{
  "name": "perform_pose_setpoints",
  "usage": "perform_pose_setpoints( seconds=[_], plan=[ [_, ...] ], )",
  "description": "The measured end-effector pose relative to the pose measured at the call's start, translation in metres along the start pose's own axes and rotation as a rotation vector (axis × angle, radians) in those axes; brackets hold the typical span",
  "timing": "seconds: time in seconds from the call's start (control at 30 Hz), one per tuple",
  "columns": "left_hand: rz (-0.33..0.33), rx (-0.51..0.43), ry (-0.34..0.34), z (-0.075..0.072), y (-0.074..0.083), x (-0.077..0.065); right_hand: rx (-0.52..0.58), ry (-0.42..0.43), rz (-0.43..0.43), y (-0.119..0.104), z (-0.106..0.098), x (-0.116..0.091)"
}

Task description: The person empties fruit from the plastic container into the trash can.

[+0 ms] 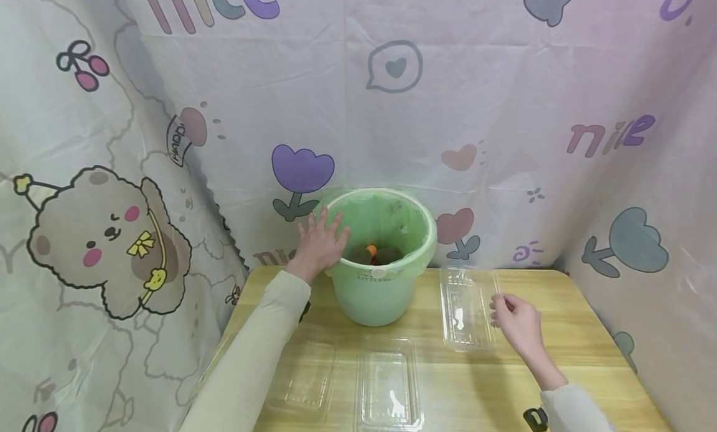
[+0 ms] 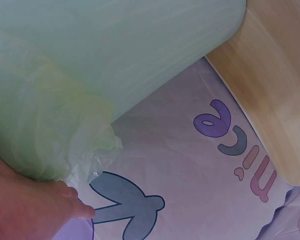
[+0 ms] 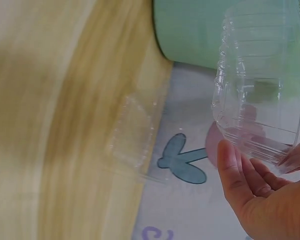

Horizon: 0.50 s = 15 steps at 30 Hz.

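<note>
A pale green bucket (image 1: 374,295), lined with a thin green plastic bag (image 2: 90,150), stands at the back of the table. On its left rim rests my left hand (image 1: 323,242), fingers spread over the bag's edge. Brownish-grey shapes and a small orange-and-red item (image 1: 371,251) lie inside, too hidden to identify. To the right of the bucket, my right hand (image 1: 518,323) pinches the edge of a clear plastic container (image 3: 260,75) between thumb and fingers. In the head view, this container (image 1: 467,307) is held over the right part of the table.
Two more clear plastic containers lie toward the front of the wooden table (image 1: 566,332): one at the left (image 1: 305,376), one in the middle (image 1: 389,382). A printed cloth (image 1: 493,108) hangs behind the table and at its sides.
</note>
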<state>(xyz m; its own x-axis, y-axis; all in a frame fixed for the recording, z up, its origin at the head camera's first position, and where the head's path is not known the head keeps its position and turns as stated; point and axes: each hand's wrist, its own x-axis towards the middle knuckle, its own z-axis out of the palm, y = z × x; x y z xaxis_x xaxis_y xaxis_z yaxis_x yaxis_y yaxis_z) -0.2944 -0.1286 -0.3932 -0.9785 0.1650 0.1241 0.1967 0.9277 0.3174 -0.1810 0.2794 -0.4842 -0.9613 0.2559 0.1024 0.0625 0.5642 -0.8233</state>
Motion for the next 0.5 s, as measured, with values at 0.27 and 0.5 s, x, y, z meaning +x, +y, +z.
perform_pose_setpoints(
  seconds=[0.27, 0.5],
  plan=[
    [-0.005, 0.002, -0.002, 0.000, -0.001, 0.000, -0.010, -0.007, 0.024, 0.014, 0.008, -0.006],
    [0.000, -0.004, -0.008, 0.001, -0.001, 0.000, -0.018, -0.046, 0.055, 0.025, 0.015, -0.014]
  ],
)
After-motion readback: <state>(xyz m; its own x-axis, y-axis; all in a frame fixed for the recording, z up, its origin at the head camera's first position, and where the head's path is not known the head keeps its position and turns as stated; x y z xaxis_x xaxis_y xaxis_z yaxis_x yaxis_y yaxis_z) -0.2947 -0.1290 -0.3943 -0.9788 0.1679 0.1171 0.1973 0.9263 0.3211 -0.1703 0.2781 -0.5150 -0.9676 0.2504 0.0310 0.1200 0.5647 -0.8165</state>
